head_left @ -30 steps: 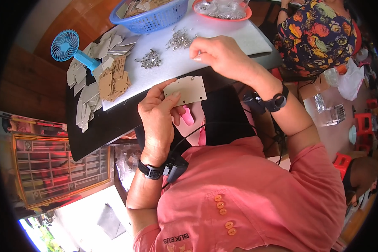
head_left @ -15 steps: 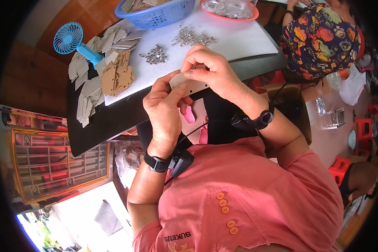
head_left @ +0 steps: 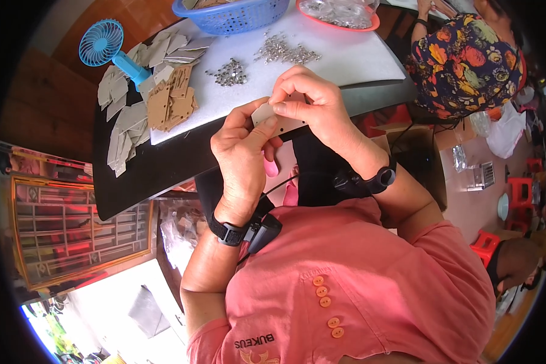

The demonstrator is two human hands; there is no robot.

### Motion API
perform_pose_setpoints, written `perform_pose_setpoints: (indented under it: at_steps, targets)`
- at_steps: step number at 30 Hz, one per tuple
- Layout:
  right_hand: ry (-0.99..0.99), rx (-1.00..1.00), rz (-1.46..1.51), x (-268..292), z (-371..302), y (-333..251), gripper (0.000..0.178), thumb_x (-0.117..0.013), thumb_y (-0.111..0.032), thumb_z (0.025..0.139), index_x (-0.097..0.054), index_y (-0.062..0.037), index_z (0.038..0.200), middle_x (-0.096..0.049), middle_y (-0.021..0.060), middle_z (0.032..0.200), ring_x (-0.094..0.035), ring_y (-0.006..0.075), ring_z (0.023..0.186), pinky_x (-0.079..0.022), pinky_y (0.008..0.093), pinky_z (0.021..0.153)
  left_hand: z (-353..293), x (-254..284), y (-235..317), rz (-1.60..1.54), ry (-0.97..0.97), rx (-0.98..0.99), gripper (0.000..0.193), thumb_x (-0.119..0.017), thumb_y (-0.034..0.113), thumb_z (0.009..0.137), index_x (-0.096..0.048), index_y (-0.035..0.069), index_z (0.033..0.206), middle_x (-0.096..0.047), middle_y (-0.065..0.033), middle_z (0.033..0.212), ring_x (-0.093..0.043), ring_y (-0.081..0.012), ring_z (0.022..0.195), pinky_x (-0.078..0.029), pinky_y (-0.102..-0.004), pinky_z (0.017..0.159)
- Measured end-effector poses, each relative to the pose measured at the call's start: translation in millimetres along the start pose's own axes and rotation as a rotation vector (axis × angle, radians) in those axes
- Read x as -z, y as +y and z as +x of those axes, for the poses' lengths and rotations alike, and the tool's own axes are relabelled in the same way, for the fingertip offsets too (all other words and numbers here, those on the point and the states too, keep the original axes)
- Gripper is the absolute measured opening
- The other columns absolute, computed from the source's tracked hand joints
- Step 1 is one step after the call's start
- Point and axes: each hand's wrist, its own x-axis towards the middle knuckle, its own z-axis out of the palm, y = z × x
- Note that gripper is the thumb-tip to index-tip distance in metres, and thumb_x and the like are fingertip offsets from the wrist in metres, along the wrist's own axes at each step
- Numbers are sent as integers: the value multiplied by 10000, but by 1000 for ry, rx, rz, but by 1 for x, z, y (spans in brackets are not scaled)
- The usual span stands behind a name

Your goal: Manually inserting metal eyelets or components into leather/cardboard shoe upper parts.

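Observation:
A pale card with small dark holes or studs along its edge (head_left: 290, 123) is held up in front of the table's near edge. My left hand (head_left: 241, 141) is closed on its left end, thumb across the face. At the upper edge of the card, my right hand (head_left: 309, 100) pinches with thumb and forefinger; whether a small piece is between those fingertips is hidden. Beyond my hands, on the white sheet (head_left: 346, 54), lie a small pile of shiny studs (head_left: 229, 73) and a wider scatter of them (head_left: 282, 50).
Stacks of grey cards (head_left: 127, 130) and brown cards (head_left: 171, 104) lie at the table's left, beside a blue handheld fan (head_left: 103, 43). A blue basket (head_left: 236, 18) and a red-rimmed tray of bagged parts (head_left: 340, 15) stand at the far side. Another person in a flowered top (head_left: 467, 64) sits far right.
The view has shifted slightly, so the table's things sit a little differently in it. Both hands keep their hold on the card with barely any movement.

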Motion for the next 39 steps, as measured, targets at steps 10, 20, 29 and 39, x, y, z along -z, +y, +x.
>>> perform_pose_setpoints:
  at_steps: [10,20,29,39]
  targets:
    - [5,-166,138,0,2,-3,37,-655,18,864,-619,9,865,-569,14,910,-569,94,869,-478,252,827,0,1,-2,0,13,9,264,-671,-33,868,-626,-76,1125,-662,-93,848,-590,-95,574,-380,-191,461]
    - [32,-247,197,0,-1,0,46,-659,-31,876,-627,1,884,-607,9,849,-570,77,838,-470,234,788,-2,-1,-6,55,33,-20,244,-662,-20,877,-654,-37,1121,-642,-46,765,-553,-53,536,-390,-177,435]
    - [83,-134,143,1,-2,-1,76,-640,-33,897,-652,0,964,-651,21,906,-583,93,836,-482,253,776,-2,-4,-4,2,41,-84,216,-653,-27,880,-650,-63,1093,-654,-68,772,-545,-78,539,-374,-190,468]
    - [194,-140,-48,5,-15,-7,98,-641,-36,857,-647,8,944,-645,7,847,-556,80,832,-451,234,780,-5,-8,-8,251,-38,-211,190,-636,20,925,-638,-17,1111,-623,-17,742,-500,-28,572,-383,-176,491]
